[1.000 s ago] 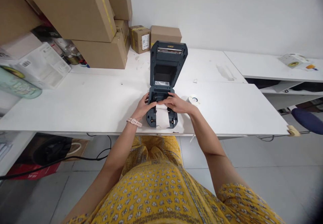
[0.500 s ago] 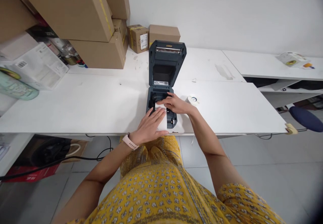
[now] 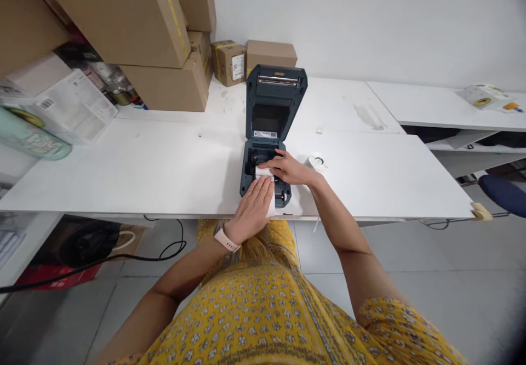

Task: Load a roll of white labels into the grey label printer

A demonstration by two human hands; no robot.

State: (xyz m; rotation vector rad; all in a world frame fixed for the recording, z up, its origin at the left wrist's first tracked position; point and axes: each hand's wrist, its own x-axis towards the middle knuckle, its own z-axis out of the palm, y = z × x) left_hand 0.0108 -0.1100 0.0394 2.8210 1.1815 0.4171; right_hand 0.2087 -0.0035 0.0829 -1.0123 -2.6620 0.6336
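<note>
A dark label printer [image 3: 245,181] stands at the front edge of the white table with its lid [image 3: 276,102] raised. A white paper label roll [image 3: 264,171] lies inside, its strip [image 3: 272,206] running toward the front. My left hand [image 3: 255,203], with a watch at the wrist, is stretched out with its fingers flat on the strip. My right hand [image 3: 290,167] reaches in from the right and holds the roll, fingers across its upper side; the thumb is hard to make out. A small white roll [image 3: 318,161] lies on the table right of the printer.
Cardboard boxes [image 3: 164,88] are stacked at the back left, with smaller ones behind the printer. A green bottle [image 3: 36,137] and a white box [image 3: 76,107] lie at the left. A cable [image 3: 123,256] hangs below the table; a blue stool seat [image 3: 503,195] is at the right.
My left hand has slid toward me and turned slightly, baring more of the roll. My right hand stays at the roll. The view has shifted slightly.
</note>
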